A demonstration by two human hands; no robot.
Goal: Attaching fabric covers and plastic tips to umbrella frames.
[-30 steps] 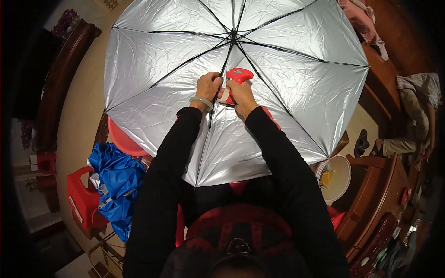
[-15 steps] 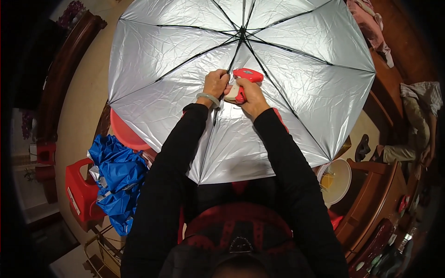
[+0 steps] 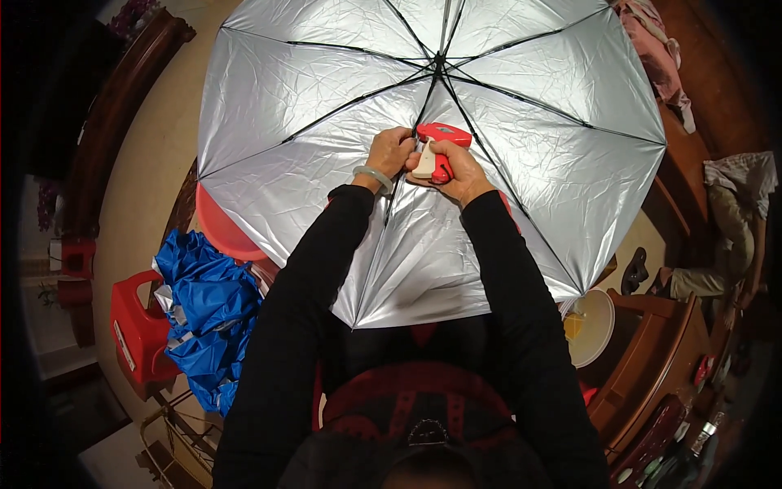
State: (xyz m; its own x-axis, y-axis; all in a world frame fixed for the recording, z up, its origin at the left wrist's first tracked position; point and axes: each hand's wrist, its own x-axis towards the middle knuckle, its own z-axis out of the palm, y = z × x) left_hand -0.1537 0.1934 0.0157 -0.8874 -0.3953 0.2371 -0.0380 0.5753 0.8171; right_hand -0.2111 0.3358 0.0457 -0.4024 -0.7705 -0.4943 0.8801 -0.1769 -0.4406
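A spread umbrella (image 3: 269, 122) with silvery lining and several black ribs lies across my lap, its inside facing up. My right hand (image 3: 463, 173) grips a red and white gun-shaped tool (image 3: 444, 134), whose red head points toward the rib nearest me. Just left of it, my left hand (image 3: 392, 151), with a pale bangle (image 3: 372, 174) at the wrist, is closed around that black rib and the cloth beside it. The fingertips of both hands nearly meet, and the tool's front end is partly hidden there.
Crumpled blue cloth (image 3: 208, 301) lies at the left by a red stool (image 3: 140, 326) and a red basin (image 3: 220, 224). At the right stand a white bucket (image 3: 592, 326) and a wooden chair (image 3: 643, 359). Another person's leg (image 3: 696, 282) shows at the far right.
The umbrella and both hands have shifted slightly to the right and down in the picture. Both hands keep their grip on the rib and the tool.
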